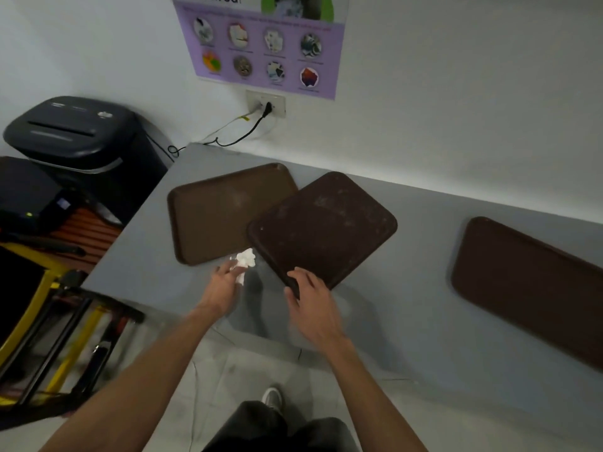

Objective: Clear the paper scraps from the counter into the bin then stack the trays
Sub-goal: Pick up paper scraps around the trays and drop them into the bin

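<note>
Three brown trays lie on the grey counter (408,288). The lighter tray (222,210) lies at the left. A darker tray (323,226) overlaps its right edge and sits tilted. The third tray (528,282) lies apart at the right. My left hand (225,282) holds crumpled white paper scraps (244,261) just in front of the lighter tray. My right hand (310,298) grips the near corner of the darker middle tray, thumb on its rim.
A black shredder bin (81,138) stands left of the counter, beside a dark box (29,194) and yellow-framed furniture (49,321). Cables (235,132) run from a wall socket (266,104) under a purple poster (261,44). My shoe (272,398) shows below.
</note>
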The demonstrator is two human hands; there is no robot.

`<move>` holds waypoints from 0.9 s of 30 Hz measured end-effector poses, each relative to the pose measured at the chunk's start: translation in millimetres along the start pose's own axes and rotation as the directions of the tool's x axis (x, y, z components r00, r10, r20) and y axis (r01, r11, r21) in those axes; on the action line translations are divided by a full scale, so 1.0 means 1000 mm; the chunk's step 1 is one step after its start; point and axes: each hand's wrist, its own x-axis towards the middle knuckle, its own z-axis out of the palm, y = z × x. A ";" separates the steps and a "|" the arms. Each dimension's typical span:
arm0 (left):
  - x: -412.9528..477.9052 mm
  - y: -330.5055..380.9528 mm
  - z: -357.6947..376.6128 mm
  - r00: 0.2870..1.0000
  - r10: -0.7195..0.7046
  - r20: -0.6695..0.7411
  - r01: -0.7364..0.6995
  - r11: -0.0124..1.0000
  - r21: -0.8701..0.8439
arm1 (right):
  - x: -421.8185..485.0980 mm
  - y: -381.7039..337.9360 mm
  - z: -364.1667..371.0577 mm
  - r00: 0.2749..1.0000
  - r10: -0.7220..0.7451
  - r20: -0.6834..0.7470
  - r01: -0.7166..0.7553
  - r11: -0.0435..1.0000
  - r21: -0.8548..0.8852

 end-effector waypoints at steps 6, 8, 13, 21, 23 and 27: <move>-0.017 -0.003 -0.005 0.999 0.002 0.049 0.001 0.998 -0.064 | 0.013 -0.008 0.023 0.998 0.051 0.035 -0.051 0.998 0.022; -0.023 0.000 -0.012 0.998 0.044 0.047 -0.036 0.987 -0.159 | 0.017 -0.014 0.033 0.997 0.047 0.061 -0.050 0.998 0.046; -0.030 0.006 -0.050 1.000 0.015 0.022 -0.005 0.909 -0.416 | 0.039 -0.031 0.052 0.998 0.023 0.066 -0.032 0.988 0.149; -0.031 -0.005 -0.086 0.996 -0.086 0.023 0.074 0.661 -0.747 | 0.083 -0.048 0.109 0.967 -0.075 0.242 0.108 0.986 -0.126; -0.031 -0.006 -0.088 0.995 -0.098 0.017 0.075 0.622 -0.779 | 0.084 -0.052 0.120 0.960 -0.072 0.269 0.136 0.965 -0.225; -0.032 -0.009 -0.088 0.985 -0.151 0.084 0.157 0.578 -0.801 | 0.070 -0.045 0.123 0.960 -0.153 0.234 0.211 0.946 -0.247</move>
